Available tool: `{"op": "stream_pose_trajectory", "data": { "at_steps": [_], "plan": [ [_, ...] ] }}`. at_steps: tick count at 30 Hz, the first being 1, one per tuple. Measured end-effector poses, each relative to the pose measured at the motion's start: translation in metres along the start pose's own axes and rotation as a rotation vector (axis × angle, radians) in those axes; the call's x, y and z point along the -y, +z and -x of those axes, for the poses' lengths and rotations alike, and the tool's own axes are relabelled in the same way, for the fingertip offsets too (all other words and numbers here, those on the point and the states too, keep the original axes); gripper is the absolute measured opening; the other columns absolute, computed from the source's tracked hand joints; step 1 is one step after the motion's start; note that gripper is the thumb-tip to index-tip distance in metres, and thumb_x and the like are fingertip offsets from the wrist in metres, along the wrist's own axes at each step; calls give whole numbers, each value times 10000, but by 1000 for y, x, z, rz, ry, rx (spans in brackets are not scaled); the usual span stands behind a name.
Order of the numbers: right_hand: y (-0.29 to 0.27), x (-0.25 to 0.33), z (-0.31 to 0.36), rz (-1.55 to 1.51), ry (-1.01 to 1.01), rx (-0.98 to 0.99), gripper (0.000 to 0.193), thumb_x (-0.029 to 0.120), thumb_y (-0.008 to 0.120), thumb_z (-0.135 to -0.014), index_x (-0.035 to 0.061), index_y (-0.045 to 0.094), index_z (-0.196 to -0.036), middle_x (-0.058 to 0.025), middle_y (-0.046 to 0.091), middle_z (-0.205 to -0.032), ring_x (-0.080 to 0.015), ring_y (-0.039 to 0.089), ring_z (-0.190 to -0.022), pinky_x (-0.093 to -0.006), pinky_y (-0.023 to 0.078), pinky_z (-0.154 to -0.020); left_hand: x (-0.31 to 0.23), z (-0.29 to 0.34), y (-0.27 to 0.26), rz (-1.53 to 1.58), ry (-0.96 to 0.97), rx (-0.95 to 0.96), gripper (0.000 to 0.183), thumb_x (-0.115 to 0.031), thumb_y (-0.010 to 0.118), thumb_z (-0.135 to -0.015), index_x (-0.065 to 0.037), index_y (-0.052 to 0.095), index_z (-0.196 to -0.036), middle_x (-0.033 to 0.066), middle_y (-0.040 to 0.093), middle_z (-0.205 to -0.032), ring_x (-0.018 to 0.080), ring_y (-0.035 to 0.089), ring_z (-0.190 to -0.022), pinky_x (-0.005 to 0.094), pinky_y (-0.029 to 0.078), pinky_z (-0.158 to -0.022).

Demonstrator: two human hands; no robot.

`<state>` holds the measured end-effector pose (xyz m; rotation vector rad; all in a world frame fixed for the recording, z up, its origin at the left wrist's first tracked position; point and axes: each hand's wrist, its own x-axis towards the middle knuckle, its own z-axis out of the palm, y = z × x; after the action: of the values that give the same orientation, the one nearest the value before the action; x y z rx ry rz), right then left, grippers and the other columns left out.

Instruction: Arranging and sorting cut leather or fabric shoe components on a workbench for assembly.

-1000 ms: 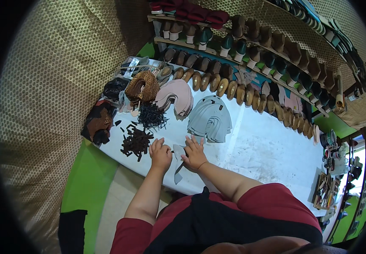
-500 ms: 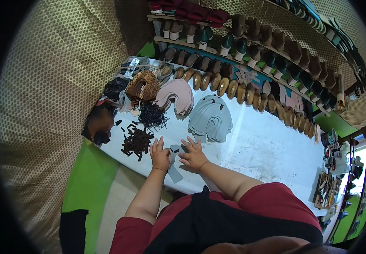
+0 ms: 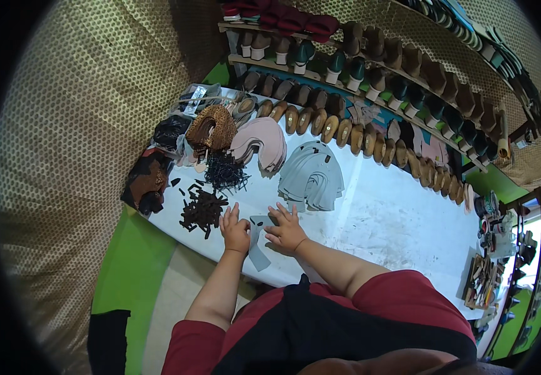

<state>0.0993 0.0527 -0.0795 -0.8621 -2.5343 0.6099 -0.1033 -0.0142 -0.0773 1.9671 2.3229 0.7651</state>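
Observation:
A curved grey upper piece lies on the white-covered table near its front edge, between my two hands. Small dark bits show at its far end. My left hand rests along the piece's left side, fingers stretched forward and thumb toward the piece. On the other side my right hand has its fingers spread, with the thumb side over or beside the grey edge; whether it presses there I cannot tell. Just left of my left hand is a pile of short dark brown strips. Beyond my hands lies a fanned stack of grey curved pieces.
Behind the brown strips are a tangle of thin black strips, a leopard-print stack and a pink stack. A row of brown shoe lasts lines the far edge, below shelves of shoes. A tool tray sits at right.
My left hand has shifted very slightly to the left. My right hand and the grey piece look almost unchanged.

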Motion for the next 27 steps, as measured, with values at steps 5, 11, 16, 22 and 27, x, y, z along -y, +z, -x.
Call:
{"op": "stream_pose_trajectory", "data": {
  "at_steps": [5, 11, 16, 22, 27],
  "plan": [
    [11, -7, -2, -18, 36, -87, 404, 402, 621, -898, 129, 643, -1195, -142, 386, -1544, -352, 254, -1484, -706, 83, -1148, 22, 9, -4, 460, -113, -257, 102, -39, 543, -859, -29, 628, -914, 241, 552, -1383, 421, 541, -1249, 467, 387, -1096],
    [16, -11, -1, -9, 52, -117, 467, 402, 617, -897, 94, 574, -1246, -143, 396, -1531, -351, 286, -1469, -705, 93, -1147, 1, 0, -40, 108, 400, 65, 347, -80, 620, -816, -62, 658, -1160, 119, 646, -1285, 344, 582, -1251, 519, 390, -1090],
    [13, -6, -3, -10, 79, -118, 470, 399, 616, -897, 81, 566, -1240, -153, 402, -1522, -357, 296, -1465, -702, 74, -1149, -2, 0, -13, 20, 1, 48, 413, -186, 711, -793, -81, 666, -1190, 118, 600, -1363, 341, 508, -1315, 512, 347, -1111],
    [14, -8, 0, 0, 102, -105, 492, 393, 620, -891, 73, 562, -1260, -160, 392, -1529, -356, 279, -1475, -697, 52, -1157, 5, -25, -22, 73, -238, 191, 322, -304, 774, -777, -166, 741, -1066, 150, 487, -1482, 367, 348, -1415, 553, 267, -1138],
    [15, -8, 1, -3, 114, -109, 515, 407, 628, -881, 71, 562, -1266, -160, 384, -1536, -354, 267, -1481, -697, 46, -1157, -5, -24, -22, -66, -198, 104, 394, -333, 756, -808, -165, 722, -1163, 164, 335, -1590, 429, 243, -1466, 598, 185, -1165]
  ]
}}
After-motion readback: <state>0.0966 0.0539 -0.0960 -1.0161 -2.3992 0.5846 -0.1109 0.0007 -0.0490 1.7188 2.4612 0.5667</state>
